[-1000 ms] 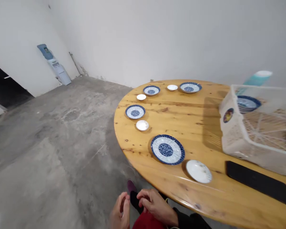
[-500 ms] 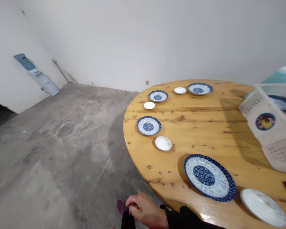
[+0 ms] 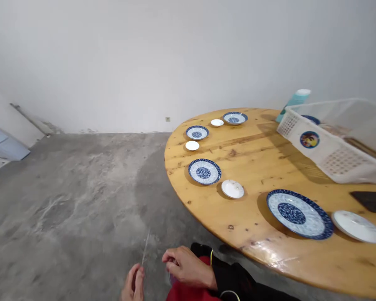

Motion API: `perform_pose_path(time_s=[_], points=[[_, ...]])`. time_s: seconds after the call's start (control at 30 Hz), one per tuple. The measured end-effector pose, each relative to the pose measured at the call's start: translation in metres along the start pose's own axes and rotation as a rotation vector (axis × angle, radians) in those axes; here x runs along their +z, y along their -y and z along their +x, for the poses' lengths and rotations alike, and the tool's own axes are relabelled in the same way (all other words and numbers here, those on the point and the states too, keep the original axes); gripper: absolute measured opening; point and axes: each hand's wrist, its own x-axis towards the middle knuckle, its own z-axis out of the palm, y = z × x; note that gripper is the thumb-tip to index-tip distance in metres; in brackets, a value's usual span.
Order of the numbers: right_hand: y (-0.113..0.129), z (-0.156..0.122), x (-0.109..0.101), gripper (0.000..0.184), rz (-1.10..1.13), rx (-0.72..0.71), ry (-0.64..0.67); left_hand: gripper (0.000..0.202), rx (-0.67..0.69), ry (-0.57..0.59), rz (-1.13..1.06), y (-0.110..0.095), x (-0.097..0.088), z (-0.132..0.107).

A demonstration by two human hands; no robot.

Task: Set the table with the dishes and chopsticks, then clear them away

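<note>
My right hand sits low in the view, below the near edge of the round wooden table. Its fingers are curled down over red cloth, with a bit of something purple under the fingertips. My left hand is just to its left at the bottom edge, only partly in view, fingers stretched upward with nothing in them. Neither hand touches the table. The nearest dishes are a large blue patterned plate and a small white dish.
More blue patterned plates and small white dishes ring the table's edge. A white plastic basket, a teal bottle and a flat black object stand at right. Bare concrete floor lies left.
The view has swung to the right and the table now looks farther off. My left hand has come back into view beside the right one, which stays curled low by the red cloth.
</note>
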Motion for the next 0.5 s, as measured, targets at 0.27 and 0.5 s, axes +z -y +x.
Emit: perform_pose_path(time_s=[0.27,0.5], points=[[0.005,0.076,-0.007,0.034,0.014,0.059,-0.085,0.059,0.153,0.353,-0.021,-0.074,0.047,0.088],[0.019,0.200,-0.069,0.034,0.040,0.061,-0.136,0.063,0.116,0.282,0.020,-0.106,0.046,0.201]])
